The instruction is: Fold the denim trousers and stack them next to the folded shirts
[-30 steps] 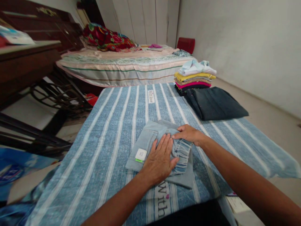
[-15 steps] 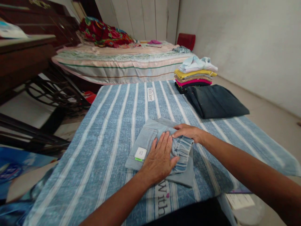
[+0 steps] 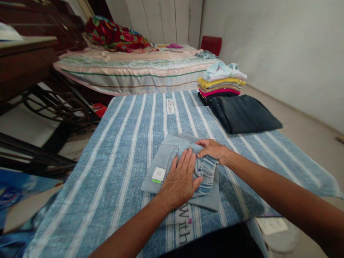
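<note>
Light-blue denim jeans (image 3: pixel 166 152) with an elastic waistband lie folded on the striped cloth. A white label with a green strip (image 3: pixel 158 175) is on their left part. My left hand (image 3: pixel 181 179) is laid flat across the middle of the jeans, fingers stretched out. At the upper right edge, beside the gathered waistband, my right hand (image 3: pixel 211 149) grips the denim between thumb and fingers. Some of its fingertips are hidden by the fabric. A lower layer of the jeans sticks out under the waistband toward me.
A blue striped cloth (image 3: pixel 129 143) covers the table. Folded dark jeans (image 3: pixel 249 114) lie at the right, in front of a stack of folded clothes (image 3: pixel 221 84). Behind is a bed (image 3: pixel 129 77) with a red floral blanket (image 3: pixel 115 36). A sewing-machine table (image 3: pixel 29 53) stands left.
The view has shifted slightly, so everything sits a little further left and higher. My left hand stays flat on the jeans; my right hand's fingers have shifted slightly at the edge.
</note>
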Demonstrator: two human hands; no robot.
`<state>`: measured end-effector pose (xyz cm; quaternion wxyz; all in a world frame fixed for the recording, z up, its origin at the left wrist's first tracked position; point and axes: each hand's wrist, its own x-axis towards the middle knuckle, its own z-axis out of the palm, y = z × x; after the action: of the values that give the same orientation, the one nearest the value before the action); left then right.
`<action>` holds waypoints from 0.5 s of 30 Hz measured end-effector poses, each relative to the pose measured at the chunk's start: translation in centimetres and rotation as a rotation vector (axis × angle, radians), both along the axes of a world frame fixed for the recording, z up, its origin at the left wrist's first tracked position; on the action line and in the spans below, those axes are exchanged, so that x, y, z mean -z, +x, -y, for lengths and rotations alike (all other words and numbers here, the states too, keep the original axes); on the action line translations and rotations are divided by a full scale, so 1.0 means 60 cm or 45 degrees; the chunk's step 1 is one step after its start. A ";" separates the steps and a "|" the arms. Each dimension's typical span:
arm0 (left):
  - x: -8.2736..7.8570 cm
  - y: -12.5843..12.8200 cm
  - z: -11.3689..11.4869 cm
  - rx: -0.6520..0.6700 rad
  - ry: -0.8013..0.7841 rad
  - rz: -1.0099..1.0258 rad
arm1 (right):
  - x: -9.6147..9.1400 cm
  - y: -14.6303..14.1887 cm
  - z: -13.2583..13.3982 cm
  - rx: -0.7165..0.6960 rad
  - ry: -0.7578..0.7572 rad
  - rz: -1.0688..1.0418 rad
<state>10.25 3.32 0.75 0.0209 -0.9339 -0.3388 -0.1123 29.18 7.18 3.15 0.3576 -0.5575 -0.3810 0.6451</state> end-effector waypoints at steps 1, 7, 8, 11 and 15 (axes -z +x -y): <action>-0.001 0.000 0.000 0.000 -0.003 0.000 | 0.001 0.000 0.000 0.006 0.001 -0.009; 0.002 0.000 -0.001 -0.007 -0.027 0.027 | 0.001 -0.002 -0.013 -0.034 -0.046 0.038; 0.003 0.000 -0.001 -0.008 -0.032 0.035 | 0.000 -0.003 -0.016 -0.056 -0.053 0.063; 0.005 -0.001 -0.002 -0.013 -0.042 0.037 | -0.004 -0.008 -0.019 -0.099 -0.042 0.148; 0.002 0.000 -0.002 -0.034 -0.072 0.010 | -0.008 -0.021 -0.020 -0.051 0.007 0.239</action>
<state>10.25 3.45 0.61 -0.0054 -0.9290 -0.3544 -0.1061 27.94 8.36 3.65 0.3088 -0.6069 -0.4257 0.5959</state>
